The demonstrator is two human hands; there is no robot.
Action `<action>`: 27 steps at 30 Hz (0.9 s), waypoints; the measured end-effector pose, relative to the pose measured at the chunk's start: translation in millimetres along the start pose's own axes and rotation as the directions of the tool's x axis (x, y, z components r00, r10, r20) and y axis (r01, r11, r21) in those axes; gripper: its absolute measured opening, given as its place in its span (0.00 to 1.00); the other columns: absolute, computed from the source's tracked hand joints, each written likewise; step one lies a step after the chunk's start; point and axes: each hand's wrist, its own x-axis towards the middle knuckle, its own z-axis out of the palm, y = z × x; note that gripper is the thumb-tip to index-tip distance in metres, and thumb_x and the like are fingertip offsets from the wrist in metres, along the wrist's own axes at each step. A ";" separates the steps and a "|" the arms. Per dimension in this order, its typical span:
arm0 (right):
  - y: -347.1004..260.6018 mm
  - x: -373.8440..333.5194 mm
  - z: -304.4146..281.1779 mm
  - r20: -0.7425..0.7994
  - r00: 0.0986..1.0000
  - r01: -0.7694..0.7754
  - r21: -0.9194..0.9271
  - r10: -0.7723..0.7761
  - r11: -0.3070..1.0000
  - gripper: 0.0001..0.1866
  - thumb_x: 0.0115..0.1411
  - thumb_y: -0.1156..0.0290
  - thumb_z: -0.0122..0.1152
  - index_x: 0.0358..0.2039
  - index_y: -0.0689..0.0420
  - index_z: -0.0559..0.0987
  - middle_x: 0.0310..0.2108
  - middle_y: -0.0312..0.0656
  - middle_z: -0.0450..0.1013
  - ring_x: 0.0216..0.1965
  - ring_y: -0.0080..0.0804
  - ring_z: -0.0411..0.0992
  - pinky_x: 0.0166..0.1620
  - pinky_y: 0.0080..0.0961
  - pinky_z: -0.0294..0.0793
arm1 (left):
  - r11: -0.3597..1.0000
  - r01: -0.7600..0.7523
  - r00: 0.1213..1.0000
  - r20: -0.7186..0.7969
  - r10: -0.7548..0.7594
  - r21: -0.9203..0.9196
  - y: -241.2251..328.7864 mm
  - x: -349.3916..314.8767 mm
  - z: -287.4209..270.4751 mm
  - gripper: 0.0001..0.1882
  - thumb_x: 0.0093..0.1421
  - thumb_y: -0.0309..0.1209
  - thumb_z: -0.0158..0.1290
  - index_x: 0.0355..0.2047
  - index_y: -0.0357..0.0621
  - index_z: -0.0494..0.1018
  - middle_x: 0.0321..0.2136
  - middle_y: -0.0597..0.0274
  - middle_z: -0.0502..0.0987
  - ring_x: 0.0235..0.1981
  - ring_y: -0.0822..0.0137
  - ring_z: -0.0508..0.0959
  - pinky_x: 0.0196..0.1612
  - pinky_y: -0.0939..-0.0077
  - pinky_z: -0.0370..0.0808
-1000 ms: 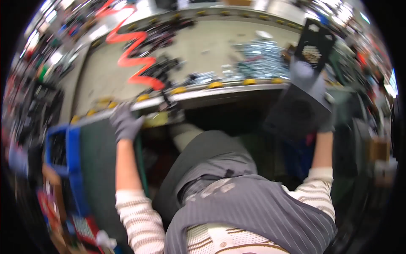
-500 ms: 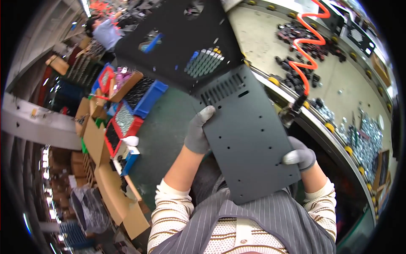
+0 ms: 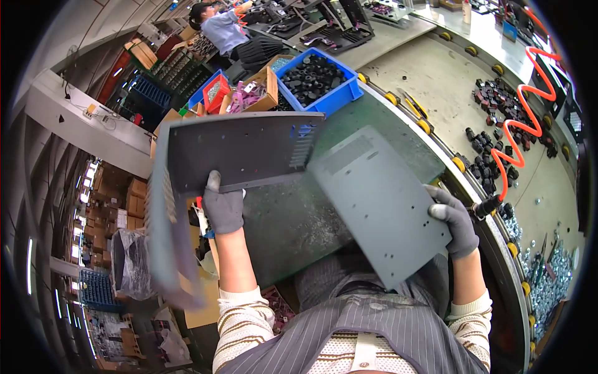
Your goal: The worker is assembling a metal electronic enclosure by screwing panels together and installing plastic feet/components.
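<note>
Both my hands wear grey gloves. My left hand (image 3: 224, 206) is closed on the lower edge of a dark sheet-metal housing (image 3: 243, 146), thumb on its inner side. This housing has bent walls and slots, and its left side is blurred. My right hand (image 3: 455, 224) pinches the right edge of a flat dark grey metal plate (image 3: 383, 206) with small holes and a vent patch near its far end. The plate hangs tilted above my lap. Its far left corner meets the housing in the picture; whether they are joined or only overlap, I cannot tell.
Below lies a green work surface (image 3: 293, 230). Beyond it stand a blue bin (image 3: 353, 92) of black parts and a cardboard box (image 3: 270, 87). A roller-edged bench on the right carries black parts and screws (image 3: 551, 274); an orange coiled hose (image 3: 520, 124) hangs there. A person (image 3: 223, 31) works far off.
The housing has swung left and lower, away from the plate's far end. My left hand has moved left off the plate onto the housing. My right hand still holds the plate. The view has shifted.
</note>
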 end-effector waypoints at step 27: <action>47.9 84.6 -9.3 0.133 0.769 0.055 -0.988 -0.625 -0.143 0.24 0.48 0.60 0.61 0.45 0.55 0.76 0.47 0.45 0.72 0.54 0.43 0.65 0.57 0.37 0.59 | 0.482 -0.776 0.471 0.882 0.013 0.408 -69.8 -166.1 12.4 0.28 0.55 0.46 0.51 0.54 0.50 0.64 0.57 0.52 0.60 0.61 0.45 0.56 0.61 0.42 0.49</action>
